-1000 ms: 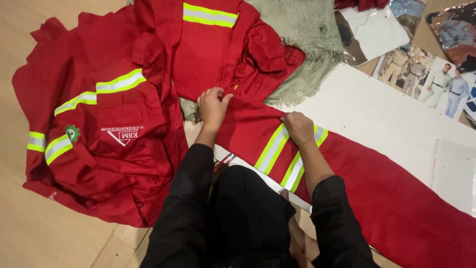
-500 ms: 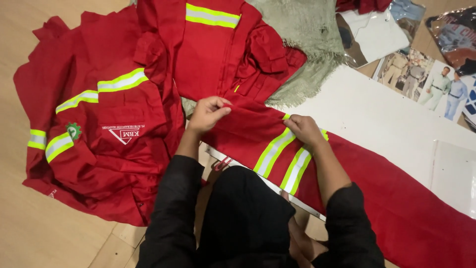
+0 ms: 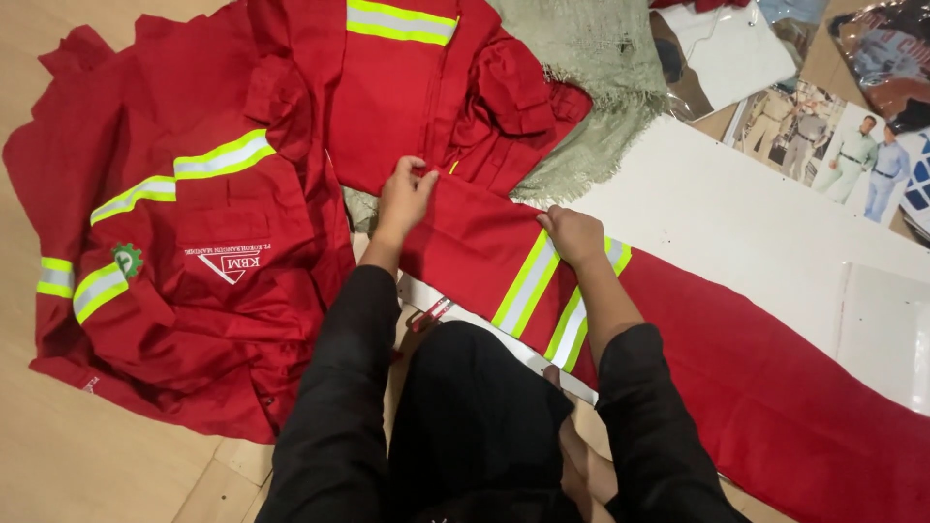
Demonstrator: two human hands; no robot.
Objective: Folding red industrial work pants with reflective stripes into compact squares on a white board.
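Flattening the red trouser leg

My left hand pinches its top edge; my right hand presses open on the stripe, keeping cloth taut.

Matt red cloth garment

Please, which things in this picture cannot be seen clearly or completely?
- Head view: the red trouser leg with reflective stripes runs off the right and bottom edges; its end is cut off.
- The left hand pinches the cloth edge; its fingertips are partly tucked into the fold.
- Under the right hand, the cloth is hidden.
- The white ruler is partly covered by the person's black sleeves.
- The photos at top right are cut off by the frame.
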